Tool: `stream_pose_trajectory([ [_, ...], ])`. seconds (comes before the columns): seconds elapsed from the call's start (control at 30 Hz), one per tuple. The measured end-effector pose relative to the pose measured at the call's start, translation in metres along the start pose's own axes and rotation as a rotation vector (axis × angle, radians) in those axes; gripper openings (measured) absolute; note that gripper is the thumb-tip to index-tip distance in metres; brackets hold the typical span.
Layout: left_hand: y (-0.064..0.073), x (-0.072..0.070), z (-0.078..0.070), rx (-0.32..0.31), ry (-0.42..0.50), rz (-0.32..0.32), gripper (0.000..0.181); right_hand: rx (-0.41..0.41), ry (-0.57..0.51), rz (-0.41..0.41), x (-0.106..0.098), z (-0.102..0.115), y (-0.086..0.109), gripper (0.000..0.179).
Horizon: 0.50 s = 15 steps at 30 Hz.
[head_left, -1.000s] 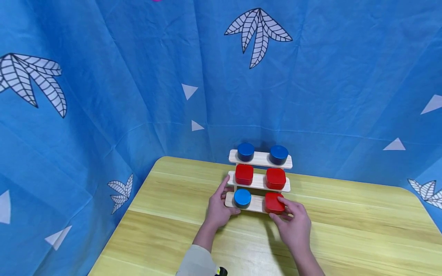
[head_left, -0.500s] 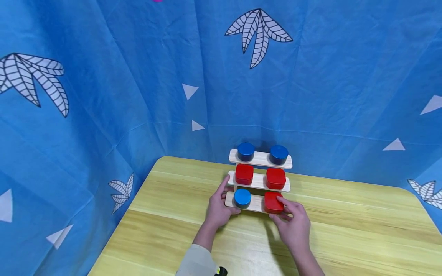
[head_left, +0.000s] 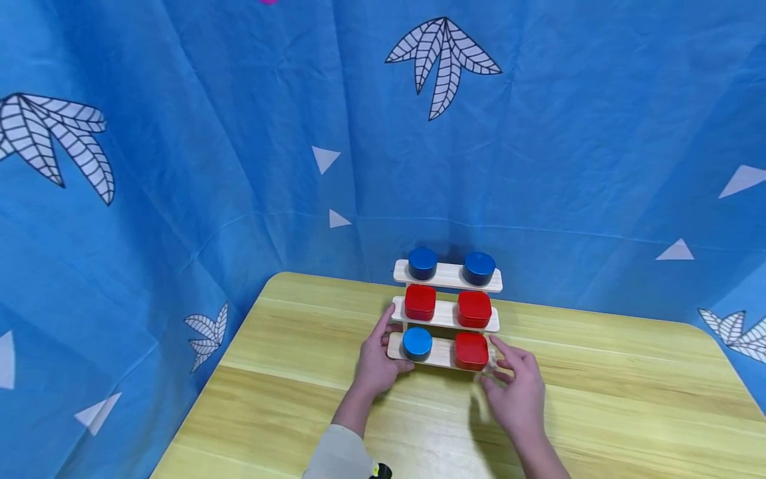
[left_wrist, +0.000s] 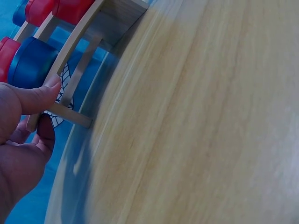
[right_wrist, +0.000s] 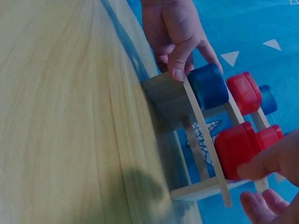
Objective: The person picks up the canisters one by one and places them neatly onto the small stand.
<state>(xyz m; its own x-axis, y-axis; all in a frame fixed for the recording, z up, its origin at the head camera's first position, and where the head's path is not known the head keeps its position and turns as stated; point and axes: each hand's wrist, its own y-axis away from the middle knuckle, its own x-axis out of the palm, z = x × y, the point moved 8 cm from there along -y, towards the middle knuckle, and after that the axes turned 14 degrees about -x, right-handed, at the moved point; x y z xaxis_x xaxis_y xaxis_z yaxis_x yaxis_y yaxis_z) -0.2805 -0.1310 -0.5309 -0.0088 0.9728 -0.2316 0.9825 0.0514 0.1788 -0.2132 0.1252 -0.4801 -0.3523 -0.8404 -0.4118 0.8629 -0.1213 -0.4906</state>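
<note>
A three-tier wooden display rack [head_left: 445, 351] stands near the table's back edge with two tins on each tier. On the lowest tier are a round blue tin [head_left: 417, 344] at left and a square red tin [head_left: 471, 351] at right. The middle tier bears two more square red tins [head_left: 420, 303], the top tier two round dark blue tins [head_left: 479, 268]. My left hand [head_left: 377, 366] grips the lowest shelf's left end, thumb on its front edge and fingers beneath. My right hand [head_left: 517, 392], fingers spread, is beside that shelf's right end and holds nothing.
The rack stands on a pale wooden table [head_left: 598, 386] with rounded back corners. Behind and to the left hangs a blue cloth [head_left: 568, 146] printed with white leaves and triangles, close to the table's edge.
My right hand has let go of the lower red tin and drawn back slightly to the right, its fingers spreading. The red tin had shifted slightly left. My left hand keeps its grip.
</note>
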Motion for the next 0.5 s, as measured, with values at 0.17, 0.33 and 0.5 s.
stream_pose_trajectory([
  [0.17, -0.001, -0.001, 0.000, -0.006, -0.019, -0.019, 0.126, 0.017, 0.046, 0.016, -0.005, -0.001, -0.004, 0.075],
  [0.33, -0.003, -0.002, -0.001, -0.009, -0.053, -0.027, 0.127, 0.009, 0.073, 0.005, -0.010, -0.002, -0.009, 0.069],
  [0.5, -0.004, -0.004, -0.004, 0.028, -0.126, -0.018, 0.127, -0.061, 0.113, -0.028, -0.016, 0.003, -0.017, 0.058],
])
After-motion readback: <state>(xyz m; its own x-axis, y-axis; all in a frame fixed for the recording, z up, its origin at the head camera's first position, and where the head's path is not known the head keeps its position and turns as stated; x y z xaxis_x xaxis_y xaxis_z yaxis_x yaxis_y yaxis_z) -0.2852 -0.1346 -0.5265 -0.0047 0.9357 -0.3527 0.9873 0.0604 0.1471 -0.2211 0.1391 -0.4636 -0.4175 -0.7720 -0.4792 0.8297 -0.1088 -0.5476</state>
